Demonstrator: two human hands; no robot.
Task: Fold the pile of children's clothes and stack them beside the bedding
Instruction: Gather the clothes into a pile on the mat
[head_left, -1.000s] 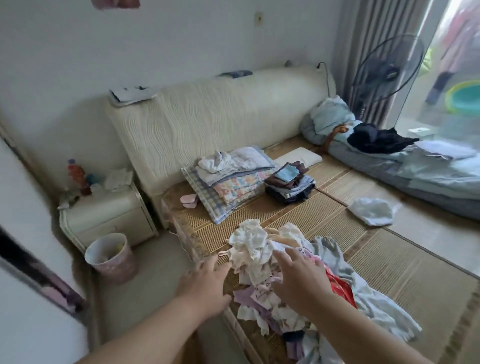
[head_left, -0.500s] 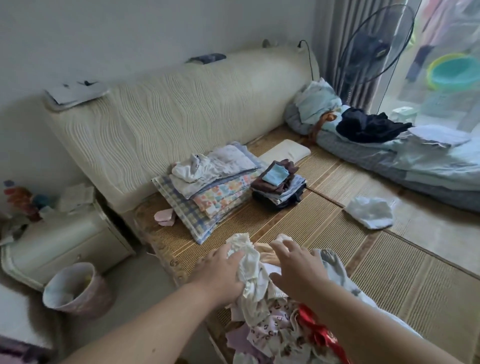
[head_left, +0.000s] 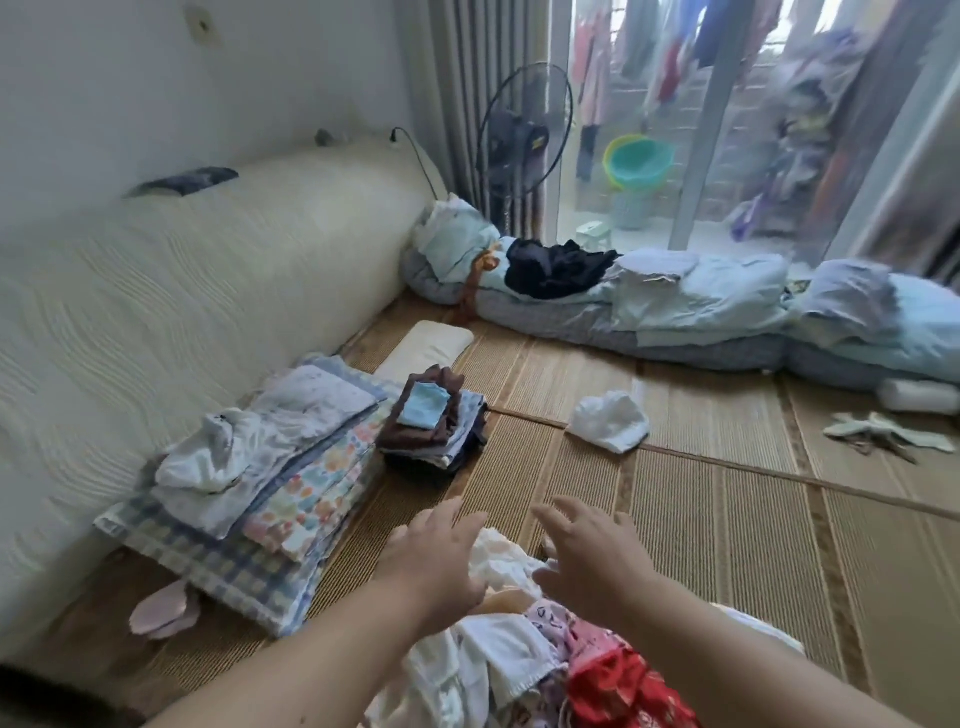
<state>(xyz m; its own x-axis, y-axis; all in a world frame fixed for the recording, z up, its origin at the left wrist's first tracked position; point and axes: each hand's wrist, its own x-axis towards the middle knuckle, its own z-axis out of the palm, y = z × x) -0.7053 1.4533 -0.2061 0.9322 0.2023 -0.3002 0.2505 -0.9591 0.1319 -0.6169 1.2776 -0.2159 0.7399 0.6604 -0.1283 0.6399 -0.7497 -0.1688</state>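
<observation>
Two hands hover palm-down over the far end of the pile (head_left: 524, 670), fingers straight and spread, gripping nothing. The left hand (head_left: 434, 564) and the right hand (head_left: 589, 564) sit side by side, a little apart, with a cream garment (head_left: 498, 558) showing in the gap between them. Whether the palms press the cloth I cannot tell.

The pile lies near, directly beneath and behind the hands, running from the near edge toward the fingertips. It is a soft, crumpled heap of thin white, lilac-print and shiny red pieces with no clean edge to take hold of. The cream piece looks like the likeliest next pick, equally close to either hand.

The folded bedding (head_left: 244, 499) lies to the far left, flat and layered in checks, florals and white. The small stack (head_left: 434, 426) of folded clothes touches its right side, squarish, dark with a blue square on top. It is nearer the left hand. The ribbed woven mat (head_left: 727, 545) between is bare, and a loose white garment (head_left: 610, 421) lies farther right.
</observation>
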